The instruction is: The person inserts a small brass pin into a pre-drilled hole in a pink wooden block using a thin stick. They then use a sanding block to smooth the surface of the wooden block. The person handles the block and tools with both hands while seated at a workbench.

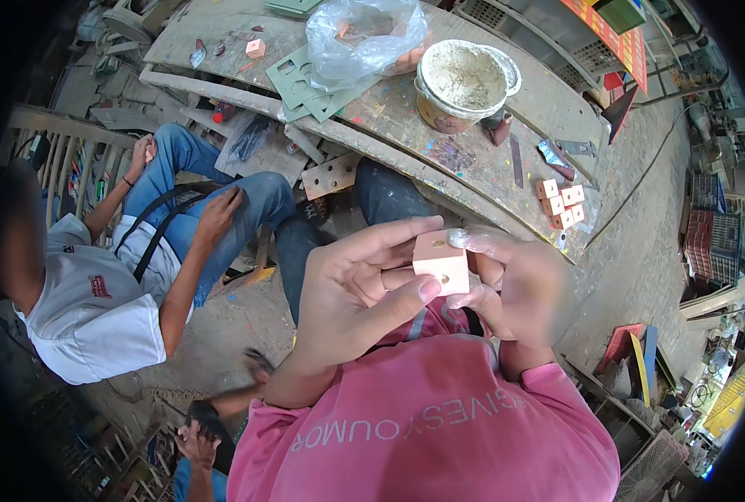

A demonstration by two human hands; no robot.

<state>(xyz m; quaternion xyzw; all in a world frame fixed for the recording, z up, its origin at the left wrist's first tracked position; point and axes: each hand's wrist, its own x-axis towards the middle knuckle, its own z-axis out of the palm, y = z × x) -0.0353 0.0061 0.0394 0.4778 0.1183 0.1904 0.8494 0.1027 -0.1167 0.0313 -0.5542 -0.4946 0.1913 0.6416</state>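
My left hand (357, 289) holds a small pale wooden block (441, 262) with a round hole in its face, thumb under it and fingers behind. My right hand (506, 280), smeared with pale paste, touches the block's right side and top with its fingertips. Both hands are raised in front of my pink shirt (431, 427), above my dark-trousered knees.
A worn workbench (473, 159) ahead carries a bucket of pale putty (464, 84), a clear plastic bag (364, 38), green cut-out plates (301, 79) and several similar blocks (561, 203). A seated person in a white shirt and jeans (96, 293) is at my left. Crates stand at the right.
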